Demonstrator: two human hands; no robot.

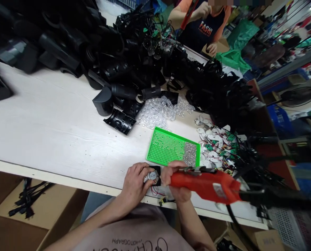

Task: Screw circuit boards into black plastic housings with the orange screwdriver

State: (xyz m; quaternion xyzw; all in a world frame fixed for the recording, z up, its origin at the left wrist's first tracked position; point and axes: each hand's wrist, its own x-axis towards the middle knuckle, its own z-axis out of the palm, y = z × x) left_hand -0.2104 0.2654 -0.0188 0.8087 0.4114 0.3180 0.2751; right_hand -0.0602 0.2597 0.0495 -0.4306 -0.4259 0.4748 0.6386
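My left hand (pixel 135 181) is closed around a small black part with a round silver face (pixel 153 175), pressing it on the white table (pixel 53 132) near the front edge. Thin red wires (pixel 156 191) trail from the part. My right hand (pixel 175 183) grips a red electric screwdriver (pixel 210 184), held level with its front end pointing left at the part. A green perforated tray (pixel 165 148) lies just beyond both hands, with a heap of small silver screws (pixel 189 154) at its right end.
Black plastic housings (pixel 113 69) are heaped across the back of the table, with clear lenses (pixel 163 111) and small green circuit boards with white pieces (pixel 218 143) to the right. Another person in an orange and black top (pixel 207 28) works at the far end. Cardboard boxes (pixel 27 205) sit below.
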